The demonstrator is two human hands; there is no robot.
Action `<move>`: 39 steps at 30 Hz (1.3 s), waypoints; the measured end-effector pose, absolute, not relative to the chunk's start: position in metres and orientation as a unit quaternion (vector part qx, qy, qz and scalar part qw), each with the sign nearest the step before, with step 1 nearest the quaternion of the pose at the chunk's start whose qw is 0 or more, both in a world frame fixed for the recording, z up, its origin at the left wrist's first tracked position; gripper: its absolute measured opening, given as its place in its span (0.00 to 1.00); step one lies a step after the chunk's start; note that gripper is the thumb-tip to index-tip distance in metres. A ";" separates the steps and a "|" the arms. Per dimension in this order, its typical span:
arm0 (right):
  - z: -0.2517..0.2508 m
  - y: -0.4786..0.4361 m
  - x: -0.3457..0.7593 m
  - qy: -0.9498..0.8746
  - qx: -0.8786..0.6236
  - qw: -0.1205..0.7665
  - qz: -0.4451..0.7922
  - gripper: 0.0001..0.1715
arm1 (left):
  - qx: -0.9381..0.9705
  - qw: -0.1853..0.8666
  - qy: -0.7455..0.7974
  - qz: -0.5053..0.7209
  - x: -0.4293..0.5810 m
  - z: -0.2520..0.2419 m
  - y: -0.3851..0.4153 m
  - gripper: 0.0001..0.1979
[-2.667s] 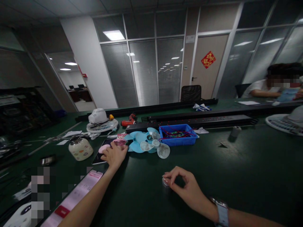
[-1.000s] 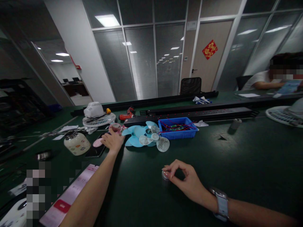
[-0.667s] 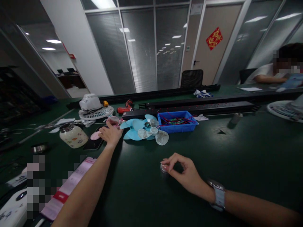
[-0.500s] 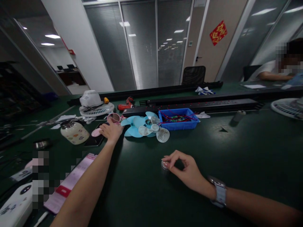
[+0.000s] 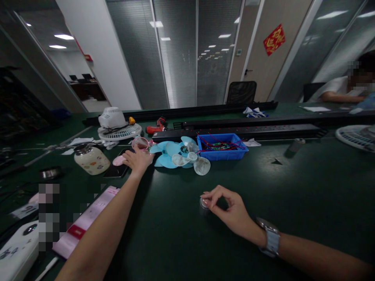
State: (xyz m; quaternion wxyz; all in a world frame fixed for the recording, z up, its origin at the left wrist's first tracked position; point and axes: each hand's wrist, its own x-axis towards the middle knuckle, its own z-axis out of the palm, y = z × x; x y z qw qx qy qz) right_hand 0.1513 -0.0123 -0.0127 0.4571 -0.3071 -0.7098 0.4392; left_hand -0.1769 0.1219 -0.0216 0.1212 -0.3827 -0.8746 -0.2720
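Observation:
My right hand (image 5: 230, 212), with a watch on the wrist, pinches the top of a small round silver-rimmed object (image 5: 203, 204) standing on the dark green table. Its lower part is dark and hard to make out. My left hand (image 5: 138, 160) reaches far forward, fingers spread and lowered. Beside its fingertips lie a pink oval object (image 5: 118, 160) and a dark flat device (image 5: 115, 170). Just beyond is a round pink-rimmed container (image 5: 140, 143). Light blue fan blades (image 5: 166, 156) lie right of this hand, with a greyish translucent fan blade (image 5: 202, 166) against them.
A blue bin (image 5: 222, 154) holds wires and circuit boards. Behind it run long black rails (image 5: 249, 132) and a red drill (image 5: 155, 128). At left are a cream jar (image 5: 92, 160), a lit phone (image 5: 88, 222) and a white fan part (image 5: 113, 119). Another person (image 5: 336, 91) sits far right.
The camera view has shifted slightly. Both hands keep nearly the same pose: the right still pinches the small round object, and the left stays by the pink oval object.

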 end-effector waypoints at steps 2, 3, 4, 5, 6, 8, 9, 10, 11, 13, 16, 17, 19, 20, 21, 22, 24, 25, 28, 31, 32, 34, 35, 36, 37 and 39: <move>-0.012 -0.012 0.151 -0.710 -0.308 0.457 0.439 0.06 | -0.383 0.123 -0.874 -0.271 -0.178 -0.022 0.122 0.48; -0.012 -0.012 0.151 -0.710 -0.307 0.456 0.440 0.06 | -0.383 0.119 -0.876 -0.268 -0.178 -0.022 0.121 0.49; -0.012 -0.012 0.150 -0.709 -0.306 0.457 0.441 0.06 | -0.384 0.113 -0.878 -0.263 -0.179 -0.021 0.120 0.50; -0.012 -0.012 0.150 -0.709 -0.304 0.459 0.440 0.06 | -0.386 0.107 -0.879 -0.258 -0.180 -0.020 0.119 0.50; -0.012 -0.012 0.150 -0.709 -0.302 0.462 0.439 0.06 | -0.390 0.100 -0.879 -0.254 -0.181 -0.018 0.116 0.52; -0.011 -0.013 0.149 -0.709 -0.302 0.467 0.435 0.06 | -0.398 0.090 -0.879 -0.247 -0.183 -0.012 0.111 0.53; -0.011 -0.013 0.149 -0.709 -0.302 0.468 0.432 0.06 | -0.400 0.085 -0.879 -0.245 -0.183 -0.009 0.107 0.53; -0.011 -0.013 0.150 -0.711 -0.303 0.467 0.430 0.06 | -0.401 0.080 -0.879 -0.245 -0.184 -0.005 0.104 0.53; -0.011 -0.014 0.150 -0.712 -0.304 0.467 0.427 0.06 | -0.401 0.079 -0.879 -0.246 -0.183 -0.002 0.099 0.52; -0.011 -0.014 0.150 -0.715 -0.304 0.465 0.424 0.06 | -0.404 0.092 -0.872 -0.261 -0.177 0.005 0.088 0.49; -0.012 -0.013 0.150 -0.716 -0.300 0.470 0.420 0.07 | -0.456 0.127 -0.827 -0.302 -0.154 0.008 0.060 0.37; -0.012 -0.013 0.150 -0.715 -0.298 0.474 0.418 0.07 | -0.504 0.124 -0.795 -0.313 -0.142 0.007 0.047 0.32; -0.013 -0.014 0.149 -0.714 -0.296 0.483 0.413 0.08 | -0.619 0.082 -0.700 -0.348 -0.115 0.002 0.017 0.23; -0.014 -0.014 0.148 -0.713 -0.296 0.486 0.409 0.08 | -0.663 0.036 -0.651 -0.369 -0.102 -0.002 0.001 0.22; -0.014 -0.014 0.148 -0.713 -0.298 0.489 0.406 0.09 | -0.698 -0.027 -0.608 -0.378 -0.089 -0.007 -0.014 0.24; -0.015 -0.014 0.147 -0.712 -0.300 0.492 0.402 0.09 | -0.720 -0.096 -0.573 -0.380 -0.077 -0.011 -0.028 0.27; -0.015 -0.015 0.146 -0.709 -0.305 0.501 0.393 0.10 | -0.752 -0.211 -0.504 -0.369 -0.057 -0.018 -0.049 0.36; -0.016 -0.016 0.146 -0.707 -0.306 0.505 0.388 0.10 | -0.760 -0.236 -0.481 -0.368 -0.049 -0.021 -0.055 0.41; -0.015 -0.025 0.144 -0.707 -0.317 0.513 0.369 0.11 | -0.767 -0.239 -0.454 -0.385 -0.034 -0.024 -0.065 0.43; -0.012 -0.047 0.145 -0.714 -0.322 0.512 0.354 0.11 | -0.770 -0.238 -0.443 -0.393 -0.024 -0.024 -0.078 0.29; -0.010 -0.058 0.145 -0.716 -0.319 0.509 0.354 0.10 | -0.776 -0.228 -0.443 -0.388 -0.021 -0.023 -0.086 0.25; -0.009 -0.081 0.147 -0.726 -0.312 0.498 0.356 0.09 | -0.787 -0.203 -0.446 -0.376 -0.017 -0.023 -0.107 0.21; -0.008 -0.092 0.148 -0.733 -0.309 0.492 0.354 0.09 | -0.790 -0.194 -0.448 -0.370 -0.016 -0.022 -0.119 0.20; -0.008 -0.103 0.150 -0.740 -0.308 0.485 0.350 0.09 | -0.792 -0.191 -0.451 -0.364 -0.015 -0.022 -0.131 0.21; -0.008 -0.114 0.151 -0.745 -0.307 0.481 0.346 0.08 | -0.793 -0.192 -0.453 -0.359 -0.015 -0.021 -0.142 0.21; -0.009 -0.130 0.153 -0.751 -0.305 0.478 0.338 0.08 | -0.791 -0.203 -0.458 -0.349 -0.015 -0.020 -0.160 0.23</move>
